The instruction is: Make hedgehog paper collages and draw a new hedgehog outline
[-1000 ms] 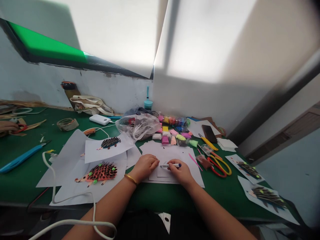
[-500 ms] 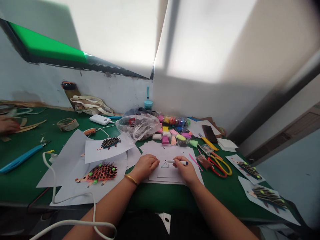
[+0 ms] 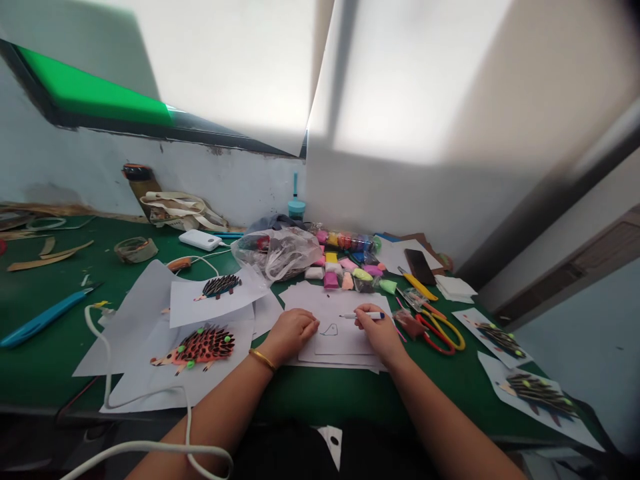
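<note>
White paper sheets (image 3: 300, 300) lie stacked before me on the green table. My left hand (image 3: 291, 332) rests on the left side of the stack, fingers lying loosely on the paper, with a gold bangle at the wrist. A white marker pen with a dark blue end (image 3: 367, 315) is pinched in my right hand (image 3: 375, 331). Its dark tip points left, over the paper; whether it touches I cannot tell. Below the tip, a small drawn outline (image 3: 329, 329) with a pointed left end and a dot shows on the top sheet.
Hedgehog pictures on paper lie left (image 3: 200, 348) and right (image 3: 537, 393). Packets of coloured clay (image 3: 331, 280) and a plastic bag (image 3: 285, 253) sit behind the sheets. Scissors (image 3: 440, 333), a yellow cutter (image 3: 419, 285) and a phone (image 3: 419, 267) are right; a white cable (image 3: 107, 360) runs left.
My right hand has lifted the pen from the drawing and moved up and right. The outline is now fully visible. Another person's hand at the far left has left the view.
</note>
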A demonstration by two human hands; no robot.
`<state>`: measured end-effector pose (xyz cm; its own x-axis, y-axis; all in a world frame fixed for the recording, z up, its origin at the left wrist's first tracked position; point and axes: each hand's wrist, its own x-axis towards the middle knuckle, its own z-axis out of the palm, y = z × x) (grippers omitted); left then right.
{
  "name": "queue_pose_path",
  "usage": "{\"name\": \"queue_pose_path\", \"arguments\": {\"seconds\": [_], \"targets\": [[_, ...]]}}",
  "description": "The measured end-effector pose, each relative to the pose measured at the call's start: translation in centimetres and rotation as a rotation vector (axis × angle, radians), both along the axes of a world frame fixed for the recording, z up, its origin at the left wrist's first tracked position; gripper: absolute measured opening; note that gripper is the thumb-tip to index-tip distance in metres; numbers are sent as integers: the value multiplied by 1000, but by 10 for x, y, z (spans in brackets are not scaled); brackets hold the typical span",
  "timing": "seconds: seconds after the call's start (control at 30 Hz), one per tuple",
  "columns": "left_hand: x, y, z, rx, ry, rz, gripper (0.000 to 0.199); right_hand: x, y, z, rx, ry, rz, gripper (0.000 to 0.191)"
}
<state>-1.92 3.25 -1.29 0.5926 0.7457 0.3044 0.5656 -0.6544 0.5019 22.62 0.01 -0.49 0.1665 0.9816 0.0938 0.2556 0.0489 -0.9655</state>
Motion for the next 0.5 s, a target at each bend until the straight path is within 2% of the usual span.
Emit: {"name": "queue_pose_path", "arguments": {"seconds": [0.17,0.37,0.5], "targets": [[1,0,1,7,18,3,40,-6,-3,-3,-27,-60,21,30],[1,0,2,10,6,-5,39,-19,-12,2,-1,-190,142,22],[1,0,2,10,-3,-5,38,-26,-14,-2,-2,-207,147,21]]}}
